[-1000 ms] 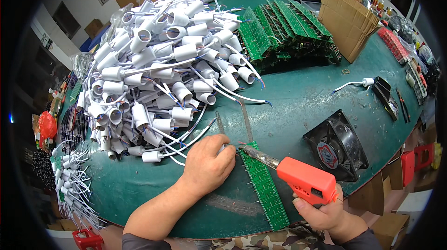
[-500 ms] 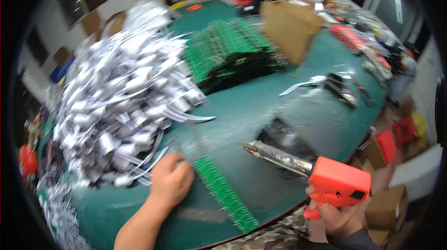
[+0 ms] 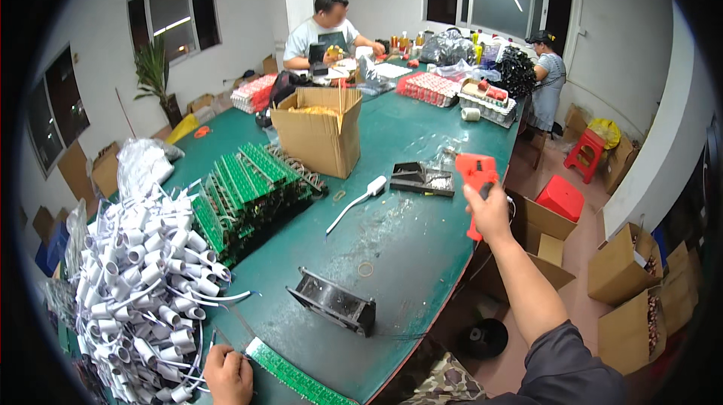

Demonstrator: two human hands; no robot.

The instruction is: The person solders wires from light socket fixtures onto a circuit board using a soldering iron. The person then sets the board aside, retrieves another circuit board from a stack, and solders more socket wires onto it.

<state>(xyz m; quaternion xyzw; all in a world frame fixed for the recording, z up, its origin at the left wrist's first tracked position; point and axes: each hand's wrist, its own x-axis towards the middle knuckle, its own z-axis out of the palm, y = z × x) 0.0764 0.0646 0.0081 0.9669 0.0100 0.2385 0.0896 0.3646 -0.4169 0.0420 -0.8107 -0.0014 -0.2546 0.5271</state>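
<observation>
My right hand [image 3: 491, 213] is stretched forward, closed around the handle of a red soldering gun [image 3: 477, 170]. The gun's tip is beside a black tray [image 3: 407, 182] with pale bits in it. Low at the left, my left hand [image 3: 228, 376] is curled on the table edge; a thin wire end shows by its fingertips, but what it pinches I cannot make out. Just right of it lies a long green circuit board strip [image 3: 297, 376]. A large heap of white lamp sockets with wires [image 3: 143, 292] rises beside that hand.
Stacked green circuit boards [image 3: 245, 186] stand beyond the heap, near an open cardboard box [image 3: 320, 134]. A black fan-like frame [image 3: 331, 302] and a single white socket [image 3: 369, 192] lie mid-table. Two people work at the far side. Cartons [image 3: 625, 265] and red stools [image 3: 559, 198] stand right.
My view has lifted toward the room. My right hand has carried the soldering gun away from near me to the black tray. My left hand stays by the board strip.
</observation>
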